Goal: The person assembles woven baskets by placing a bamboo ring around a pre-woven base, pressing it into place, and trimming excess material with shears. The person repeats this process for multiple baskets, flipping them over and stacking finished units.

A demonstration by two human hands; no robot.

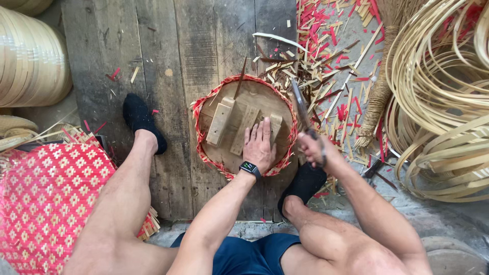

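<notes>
Person sits over a plank floor (168, 61), feet in black socks either side of a round basket (244, 125). The basket lies bottom-up, its trimmed red-and-natural rim (204, 102) facing the floor, wooden slats (221, 121) across its base.

Left hand (259, 145) lies flat and open on the base, fingers spread over the slats, gripping nothing; likely pressing down to keep the basket from shifting. A watch (249, 168) sits on that wrist.

Right hand (311, 147) is closed around the handle of a knife (301, 108), just beside the basket's right edge. Blade points up and away from the body, running along the rim, probably so it can work the edge while the other hand stays clear of it.

Cut red and pale scraps (326, 66) litter the floor past the blade, on the knife side. Coils of bamboo strips (438, 76) are piled at right, within arm's reach. A red patterned woven mat (46, 198) lies at left by the knee, and a stack of pale hoops (30, 56) stands top left, well apart from the hands.
</notes>
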